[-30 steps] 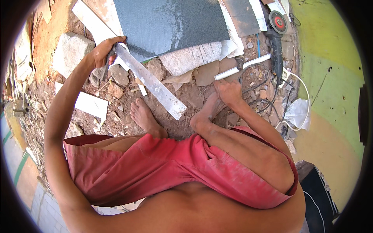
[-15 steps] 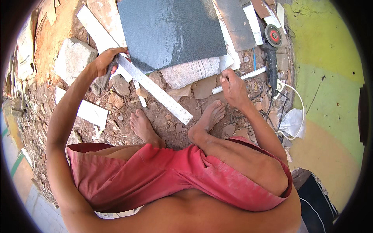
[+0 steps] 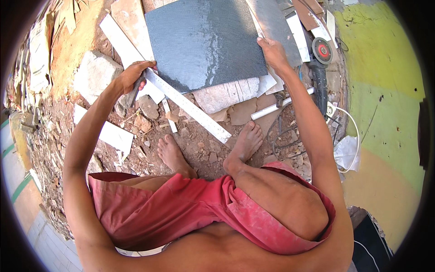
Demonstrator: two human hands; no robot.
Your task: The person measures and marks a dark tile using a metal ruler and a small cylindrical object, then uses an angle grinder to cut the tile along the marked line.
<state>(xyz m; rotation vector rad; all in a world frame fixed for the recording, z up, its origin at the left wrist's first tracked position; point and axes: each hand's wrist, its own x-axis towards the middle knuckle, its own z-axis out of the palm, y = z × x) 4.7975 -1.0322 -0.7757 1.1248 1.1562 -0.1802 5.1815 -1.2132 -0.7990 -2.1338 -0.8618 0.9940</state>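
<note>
A large dark grey tile (image 3: 199,41) lies across a whitish stone block (image 3: 229,95) in front of me. My left hand (image 3: 133,78) is at the tile's lower left corner, closed round the dark stock of a try square (image 3: 190,106). The square's pale metal blade slants down to the right, over the rubble and toward my feet. At the tile's right edge my right hand (image 3: 275,55) is closed, the thumb against the edge; its other fingers are partly hidden.
An angle grinder (image 3: 321,68) with its cable lies on the right, beside a white tube (image 3: 278,106) and a socket strip (image 3: 331,109). A rock (image 3: 96,75) and white offcuts (image 3: 111,133) lie left. Broken stone covers the ground round my bare feet.
My right hand has moved up and away from me, from above the white tube to the tile's right edge. The left hand keeps the square; the whole view has shifted slightly.
</note>
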